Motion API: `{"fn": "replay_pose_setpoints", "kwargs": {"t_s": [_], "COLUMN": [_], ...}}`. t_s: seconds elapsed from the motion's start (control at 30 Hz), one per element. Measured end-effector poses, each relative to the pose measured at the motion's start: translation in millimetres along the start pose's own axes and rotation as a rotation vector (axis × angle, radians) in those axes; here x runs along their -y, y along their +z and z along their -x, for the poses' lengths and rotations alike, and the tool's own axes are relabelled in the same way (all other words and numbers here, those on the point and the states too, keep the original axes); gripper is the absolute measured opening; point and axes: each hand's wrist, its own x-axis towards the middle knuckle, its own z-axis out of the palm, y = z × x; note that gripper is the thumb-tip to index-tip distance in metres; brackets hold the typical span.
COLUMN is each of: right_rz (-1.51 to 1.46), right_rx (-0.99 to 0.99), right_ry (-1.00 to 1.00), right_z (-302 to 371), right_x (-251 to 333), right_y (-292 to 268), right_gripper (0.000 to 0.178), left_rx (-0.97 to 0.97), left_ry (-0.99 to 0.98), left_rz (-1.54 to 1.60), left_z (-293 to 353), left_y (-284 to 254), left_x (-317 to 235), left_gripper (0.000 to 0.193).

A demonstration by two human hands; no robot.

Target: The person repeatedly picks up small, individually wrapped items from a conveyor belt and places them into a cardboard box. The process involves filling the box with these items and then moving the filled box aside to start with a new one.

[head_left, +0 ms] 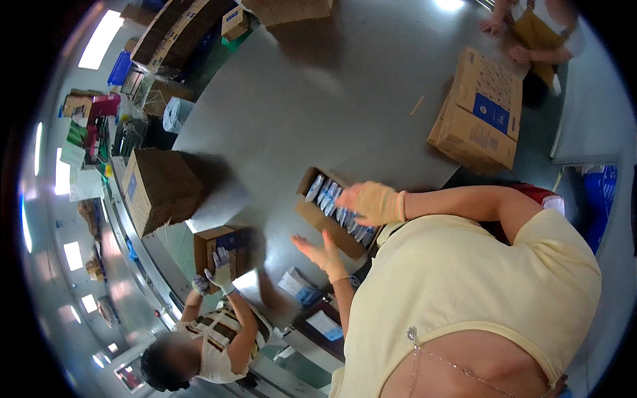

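Note:
An open cardboard box stands on the grey table in front of me, filled with a row of white and blue packets. Over its near side reaches my right hand, in a pale knitted glove, fingers stretched out above or against the packets; whether they touch is unclear. My left hand is just outside the box's left side, open and with fingers apart, holding nothing. Loose white and blue packets lie left of that hand.
At left, a co-worker's gloved hands hold a smaller carton. An open carton stands beyond it. Flattened cartons lie at right, near another person. A thin stick is on the table.

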Motion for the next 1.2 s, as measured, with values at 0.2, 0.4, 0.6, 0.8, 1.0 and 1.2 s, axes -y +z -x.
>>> {"fn": "replay_pose_setpoints", "kwargs": {"t_s": [0.2,0.4,0.6,0.8,1.0,1.2], "right_rz": [-0.443,-1.477,-1.881,-1.412,0.311,-0.189], "right_rx": [0.58,-0.126,-0.948,-1.366,-1.054,-0.78], "right_ry": [0.641,1.38,1.172,0.776,1.121,1.84], "right_z": [-2.3,8.3,4.8,14.0,164.6,274.6], "right_x": [-24.8,-46.9,-189.2,-249.0,-138.3,-118.9], "right_y": [19.5,22.1,-9.3,-143.3,-176.6,-106.2], "right_gripper": [0.052,0.032,0.032,0.047,0.054,0.062], "left_rx": [0.371,0.832,0.516,0.81,1.218,1.434], "left_ry": [0.013,-0.016,0.257,0.388,0.576,0.667], "left_rz": [0.118,0.082,-0.065,0.111,0.066,-0.328], "left_z": [14.0,-82.6,-94.8,-81.5,-30.2,35.2], "left_y": [76.8,122.0,156.3,196.3,291.5,331.7], "left_x": [44.2,-30.4,-149.8,-193.1,-234.8,-278.8], "left_gripper": [0.069,0.065,0.054,0.049,0.054,0.066]}}
